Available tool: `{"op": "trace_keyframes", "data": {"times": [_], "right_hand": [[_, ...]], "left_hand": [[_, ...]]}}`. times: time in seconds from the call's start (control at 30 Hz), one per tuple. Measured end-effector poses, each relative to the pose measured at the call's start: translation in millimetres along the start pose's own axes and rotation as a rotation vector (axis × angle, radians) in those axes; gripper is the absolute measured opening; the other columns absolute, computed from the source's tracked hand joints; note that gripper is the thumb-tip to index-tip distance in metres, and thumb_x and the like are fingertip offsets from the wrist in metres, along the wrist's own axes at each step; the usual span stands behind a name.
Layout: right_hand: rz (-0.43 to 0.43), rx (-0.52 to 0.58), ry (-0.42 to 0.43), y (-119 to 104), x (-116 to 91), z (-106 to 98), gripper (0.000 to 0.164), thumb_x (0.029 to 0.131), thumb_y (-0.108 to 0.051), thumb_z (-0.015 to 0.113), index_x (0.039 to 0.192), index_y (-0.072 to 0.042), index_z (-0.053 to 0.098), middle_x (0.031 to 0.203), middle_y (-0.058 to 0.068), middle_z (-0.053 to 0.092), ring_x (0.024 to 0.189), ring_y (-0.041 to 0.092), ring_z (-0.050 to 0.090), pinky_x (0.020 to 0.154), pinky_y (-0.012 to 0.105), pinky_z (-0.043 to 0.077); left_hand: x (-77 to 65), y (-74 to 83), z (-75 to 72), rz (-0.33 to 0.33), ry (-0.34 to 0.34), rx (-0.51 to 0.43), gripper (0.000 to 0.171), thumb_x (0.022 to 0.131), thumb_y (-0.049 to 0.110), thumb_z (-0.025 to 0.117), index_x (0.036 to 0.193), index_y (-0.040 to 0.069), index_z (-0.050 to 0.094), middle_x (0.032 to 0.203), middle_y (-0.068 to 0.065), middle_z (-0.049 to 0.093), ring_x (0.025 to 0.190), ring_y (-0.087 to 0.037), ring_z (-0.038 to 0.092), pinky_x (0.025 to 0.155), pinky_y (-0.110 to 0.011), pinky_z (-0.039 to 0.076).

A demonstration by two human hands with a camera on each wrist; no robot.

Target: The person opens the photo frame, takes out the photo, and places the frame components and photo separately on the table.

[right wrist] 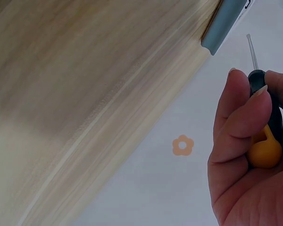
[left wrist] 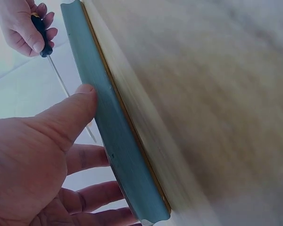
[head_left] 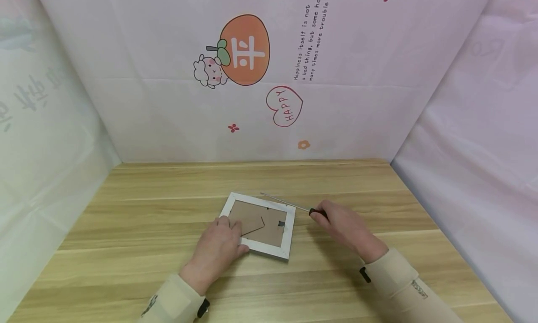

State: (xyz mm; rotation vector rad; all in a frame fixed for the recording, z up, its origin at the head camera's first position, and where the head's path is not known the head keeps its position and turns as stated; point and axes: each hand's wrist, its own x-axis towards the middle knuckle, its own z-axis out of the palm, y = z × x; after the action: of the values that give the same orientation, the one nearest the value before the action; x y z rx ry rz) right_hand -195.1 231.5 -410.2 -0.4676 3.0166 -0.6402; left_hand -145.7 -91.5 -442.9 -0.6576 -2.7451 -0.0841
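Note:
A picture frame (head_left: 289, 234) lies face down on the table, its white back border around a brown backing board (head_left: 251, 212). A dark bent line crosses the board, and a small black tab (head_left: 281, 223) sits near its right side. My left hand (head_left: 219, 244) holds the frame's near left corner, thumb against the outer edge (left wrist: 104, 113) and fingers over the back. In my right hand (head_left: 346, 229) is a screwdriver (right wrist: 265, 153) with a dark green and yellow handle. Its thin metal shaft points left, passing over the frame's far edge in the head view.
The wood-grain table (head_left: 147, 239) reaches to a white printed cloth (head_left: 176, 122) hung behind it. More white cloth (head_left: 475, 141) hangs along both sides. Dark straps show at both sleeve cuffs.

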Motion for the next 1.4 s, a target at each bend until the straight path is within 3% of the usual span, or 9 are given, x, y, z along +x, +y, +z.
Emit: {"op": "trace_keyframes", "data": {"times": [0.2,0.8,1.13,1.4], "right_hand": [[0.015,0.015,-0.012,2,-2,-1,0.025,0.098,-0.041,0.054,0.094,-0.017,0.06,0.073,-0.004,0.054,0.062,0.013,0.047,0.054,0.032,0.041],[-0.001,0.023,0.017,10,-9,-3,0.02,0.096,-0.038,0.057,0.093,-0.018,0.06,0.073,-0.005,0.054,0.062,0.012,0.046,0.054,0.031,0.041],[-0.014,0.011,0.033,14,-10,-1,0.02,0.096,-0.039,0.058,0.092,-0.02,0.06,0.071,-0.007,0.052,0.06,0.011,0.045,0.053,0.031,0.04],[-0.02,-0.001,0.023,14,-11,0,0.02,0.096,-0.04,0.058,0.091,-0.02,0.06,0.071,-0.008,0.053,0.059,0.01,0.045,0.052,0.031,0.041]], "left_hand": [[2.7,3.7,-0.3,-0.018,0.017,-0.021,0.062,0.075,0.049,0.076,0.108,-0.003,0.066,0.078,-0.015,0.054,0.067,-0.026,0.052,0.056,-0.039,0.05],[7.1,11.7,-0.6,-0.036,-0.029,0.008,0.062,0.081,0.046,0.074,0.118,-0.003,0.065,0.081,-0.015,0.056,0.065,-0.025,0.053,0.054,-0.034,0.05],[6.5,17.7,-2.0,-0.022,0.006,0.054,0.057,0.079,0.046,0.075,0.109,-0.002,0.066,0.08,-0.012,0.056,0.056,-0.022,0.044,0.045,-0.031,0.043],[6.0,20.7,-3.0,-0.005,0.013,0.085,0.05,0.079,0.045,0.075,0.101,0.001,0.066,0.077,-0.01,0.057,0.058,-0.018,0.047,0.05,-0.033,0.047]]}}
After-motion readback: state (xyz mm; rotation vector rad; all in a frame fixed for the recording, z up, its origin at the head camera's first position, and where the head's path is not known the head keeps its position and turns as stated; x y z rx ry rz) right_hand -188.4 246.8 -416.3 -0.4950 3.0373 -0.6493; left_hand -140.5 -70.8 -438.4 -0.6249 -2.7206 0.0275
